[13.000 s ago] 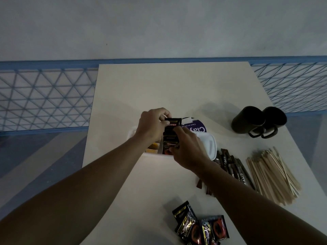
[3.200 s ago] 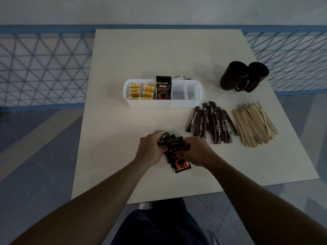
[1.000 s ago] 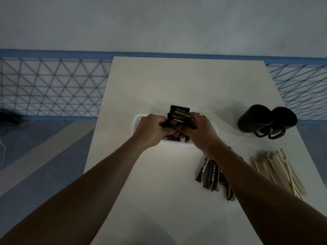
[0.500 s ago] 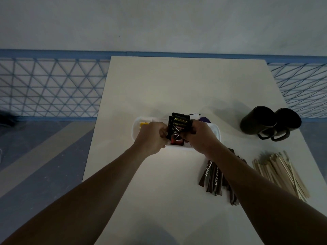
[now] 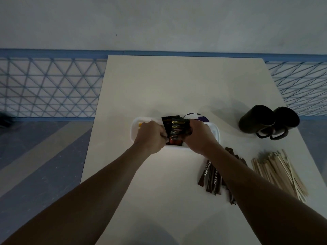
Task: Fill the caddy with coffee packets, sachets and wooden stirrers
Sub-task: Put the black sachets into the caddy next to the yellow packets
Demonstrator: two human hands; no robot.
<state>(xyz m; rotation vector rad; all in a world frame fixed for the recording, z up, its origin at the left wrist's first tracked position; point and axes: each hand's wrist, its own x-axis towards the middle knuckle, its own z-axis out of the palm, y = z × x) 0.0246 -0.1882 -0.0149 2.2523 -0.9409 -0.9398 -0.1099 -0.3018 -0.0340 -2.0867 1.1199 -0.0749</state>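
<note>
A white caddy (image 5: 134, 129) stands mid-table, mostly hidden behind my hands. A bundle of black coffee packets (image 5: 175, 129) stands upright in its middle compartment, gripped on the left side by my left hand (image 5: 151, 137) and on the right side by my right hand (image 5: 199, 137). A bit of yellow sachet (image 5: 140, 123) shows in the caddy's left end. Brown stick sachets (image 5: 211, 175) lie on the table to the right, partly under my right forearm. A heap of wooden stirrers (image 5: 277, 171) lies further right.
Two black mugs (image 5: 265, 122) stand together at the back right of the white table (image 5: 177, 85). A purple and white lid (image 5: 196, 117) peeks out behind the caddy. A blue lattice railing (image 5: 49, 87) runs along the far side.
Both hands carried the bundle of coffee packets from the near table up to the caddy and have lowered it into the middle compartment over the last second.
</note>
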